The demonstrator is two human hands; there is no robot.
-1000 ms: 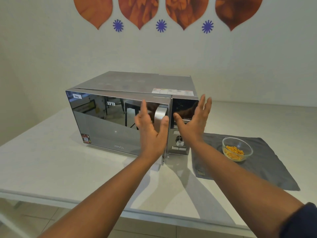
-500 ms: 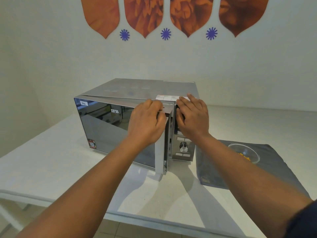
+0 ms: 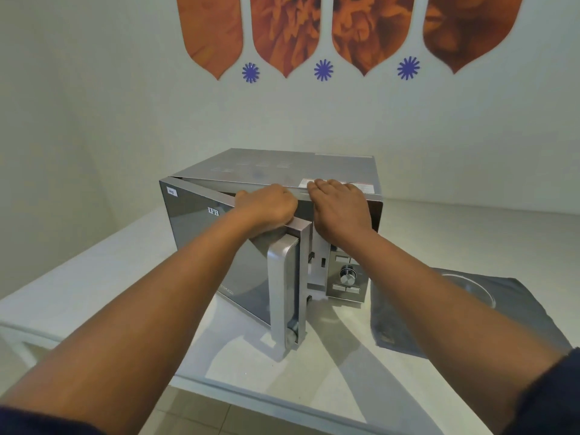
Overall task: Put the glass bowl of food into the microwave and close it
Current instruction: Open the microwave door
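A silver microwave [image 3: 282,166] stands on the white table. Its mirrored door [image 3: 216,255] is swung partly out toward me, handle edge nearest. My left hand [image 3: 266,208] curls over the door's top edge near the handle. My right hand [image 3: 340,208] lies flat on the microwave's top front corner, above the control panel [image 3: 346,274]. The glass bowl [image 3: 477,288] sits on a grey cloth right of the microwave. My right forearm hides most of the bowl, and its food cannot be seen.
The grey cloth [image 3: 521,312] lies on the table's right side. The white table's [image 3: 94,287] front edge runs below my arms, with tiled floor beneath. A wall with orange and blue decorations rises behind the microwave.
The door has swung further out. My left hand moved from the door's front to grip its top edge. My right hand shifted up onto the microwave's top corner.
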